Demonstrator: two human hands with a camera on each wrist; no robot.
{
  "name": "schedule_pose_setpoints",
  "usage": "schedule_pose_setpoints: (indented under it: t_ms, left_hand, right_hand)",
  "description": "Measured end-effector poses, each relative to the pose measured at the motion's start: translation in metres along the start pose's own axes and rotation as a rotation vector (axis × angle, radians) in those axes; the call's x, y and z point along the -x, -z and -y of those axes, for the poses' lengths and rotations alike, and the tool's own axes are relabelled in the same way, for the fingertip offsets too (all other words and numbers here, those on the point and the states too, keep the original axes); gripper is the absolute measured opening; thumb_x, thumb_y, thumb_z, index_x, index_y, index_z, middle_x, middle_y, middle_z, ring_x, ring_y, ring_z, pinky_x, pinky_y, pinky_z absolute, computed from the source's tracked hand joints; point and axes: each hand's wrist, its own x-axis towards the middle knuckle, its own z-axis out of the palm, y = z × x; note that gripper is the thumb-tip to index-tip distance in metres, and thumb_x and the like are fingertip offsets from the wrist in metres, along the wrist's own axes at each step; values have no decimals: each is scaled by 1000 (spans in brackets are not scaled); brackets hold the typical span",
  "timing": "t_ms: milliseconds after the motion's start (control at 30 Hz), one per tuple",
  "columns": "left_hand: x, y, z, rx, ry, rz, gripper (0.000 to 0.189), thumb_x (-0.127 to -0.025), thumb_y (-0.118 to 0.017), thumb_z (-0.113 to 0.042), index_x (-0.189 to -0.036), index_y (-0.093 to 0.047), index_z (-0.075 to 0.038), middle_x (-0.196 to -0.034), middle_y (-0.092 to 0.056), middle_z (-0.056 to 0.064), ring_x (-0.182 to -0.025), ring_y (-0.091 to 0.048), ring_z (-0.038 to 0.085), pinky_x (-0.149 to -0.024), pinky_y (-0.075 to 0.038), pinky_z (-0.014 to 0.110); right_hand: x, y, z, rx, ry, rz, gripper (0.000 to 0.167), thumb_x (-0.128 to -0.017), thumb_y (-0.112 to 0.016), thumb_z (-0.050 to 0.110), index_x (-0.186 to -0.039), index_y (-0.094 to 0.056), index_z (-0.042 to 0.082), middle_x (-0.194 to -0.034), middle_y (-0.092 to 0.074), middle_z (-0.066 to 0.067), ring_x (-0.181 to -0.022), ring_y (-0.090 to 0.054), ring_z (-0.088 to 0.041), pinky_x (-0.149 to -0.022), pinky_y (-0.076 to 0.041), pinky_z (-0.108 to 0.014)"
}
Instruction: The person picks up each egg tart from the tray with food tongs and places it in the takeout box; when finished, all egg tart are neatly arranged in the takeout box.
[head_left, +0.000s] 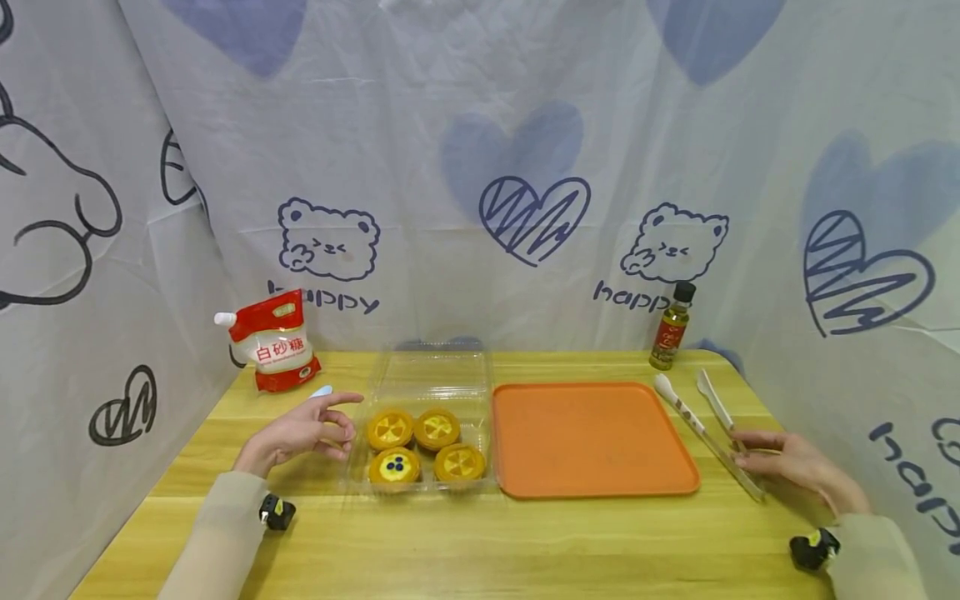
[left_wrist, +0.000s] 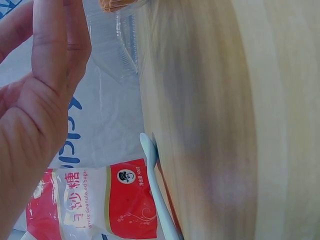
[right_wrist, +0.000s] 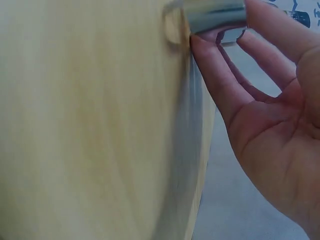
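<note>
My left hand (head_left: pixel 303 429) hovers just left of a clear plastic clamshell box (head_left: pixel 491 417), index finger extended and the other fingers loosely bent, holding nothing. Several egg tarts (head_left: pixel 392 429) sit in the box; one front tart (head_left: pixel 394 467) carries dark blue berries. At the right, thumb and fingers of my right hand (head_left: pixel 795 467) pinch one arm of a pair of tongs (head_left: pixel 693 421) with pale tips, lying slanted on the table. The right wrist view shows a shiny metal piece of the tongs (right_wrist: pixel 215 15) between thumb and fingers.
An orange tray (head_left: pixel 596 440) lies between box and tongs. Behind my left hand stand a red and white sugar bag (head_left: pixel 281 342) and a pale blue spoon (left_wrist: pixel 159 195). A small oil bottle (head_left: pixel 670 329) stands at the back right. A printed curtain (head_left: pixel 420 275) borders the table.
</note>
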Motion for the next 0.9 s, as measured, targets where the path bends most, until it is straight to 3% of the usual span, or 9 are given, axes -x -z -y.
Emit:
schedule_pose_setpoints:
  t_ms: [67,133,233,367,567,800,900]
  left_hand:
    - [0,0,0,3,2,-2,72,-93,-61,0,-153,-21,-1,-99,-60,13,-82,-67,24,-77,-62,41]
    - [1,0,0,3,3,-3,72,-93,-61,0,-153,-20,-1,-99,-60,13,-82,-67,23,-77,-62,41]
    - [1,-1,-1,3,1,-8,71,-93,-60,1,-153,-21,-1,-99,-60,15,-82,-67,24,-77,-62,41]
    - [0,-2,-2,-2,-2,-14,70,-93,-59,1,-153,-22,-1,-102,-59,19,-83,-67,24,-77,-62,42]
    - [0,-1,-1,2,2,-17,71,-93,-60,0,-153,-22,-2,-104,-58,20,-83,-67,25,-78,-62,42]
    - [1,0,0,30,-20,3,71,-93,-59,2,-153,-20,1,-98,-59,13,-82,-67,22,-76,-62,39]
    - [1,0,0,31,-19,6,71,-93,-58,3,-153,-19,1,-98,-59,12,-82,-67,21,-76,-62,39]
  right_hand:
    - [-2,0,0,-13,-24,6,69,-87,-74,35,-139,-50,-4,-132,-59,-25,-103,-60,-7,-88,-54,-29]
    - [-3,0,1,-46,-49,16,74,-85,-76,35,-140,-48,-6,-129,-62,-24,-99,-63,-4,-83,-55,-23]
    - [-4,0,1,-39,-56,18,78,-84,-77,34,-141,-45,-8,-132,-58,-27,-106,-66,-19,-83,-57,-24]
    - [-4,-1,-1,-4,-20,16,77,-85,-76,31,-141,-43,-10,-139,-48,-34,-116,-60,-39,-85,-58,-31]
    - [-1,-3,-3,-15,-8,25,74,-88,-74,29,-141,-41,-12,-139,-46,-36,-115,-59,-40,-81,-56,-22]
    - [-3,-5,-2,-36,-47,43,80,-87,-74,33,-143,-38,-11,-144,-40,-36,-121,-54,-44,-93,-55,-44]
    - [-5,-4,-2,-34,-45,47,79,-88,-74,33,-143,-38,-11,-143,-41,-36,-118,-56,-41,-92,-55,-46]
